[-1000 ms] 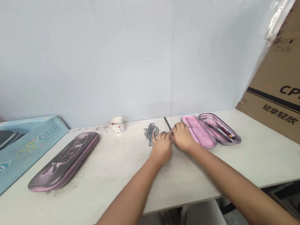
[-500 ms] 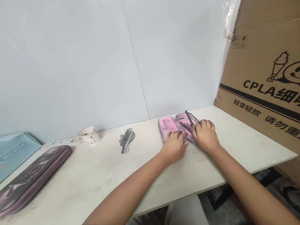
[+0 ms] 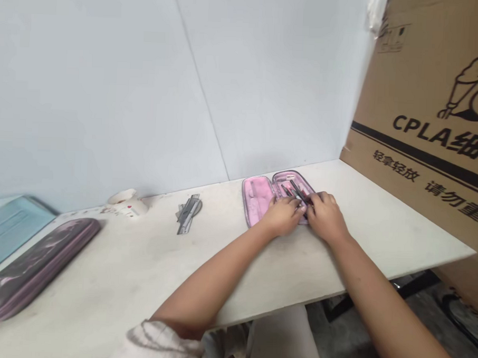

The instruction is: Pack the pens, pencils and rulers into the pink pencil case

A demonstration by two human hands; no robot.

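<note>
A pink-lined zip pencil case lies unfolded on the table. Several slim pens, one of them black, rest in its right half. My left hand reaches over the case's middle, its fingers curled at the pens' near ends; what they grip is hidden. At the case's right edge is my right hand, fingers closed around the lower end of the black pen. The fingertips of both hands nearly meet, covering the near part of that half.
Rulers lie stacked left of the case. Farther left are a paper roll, a dark closed zip case and a light-blue folder. A white wall stands behind, a large cardboard box on the right.
The black pen, which stuck up past the case's far edge, now lies lower inside it. My left hand has moved right, from the case's left half toward the pens. The view has shifted slightly.
</note>
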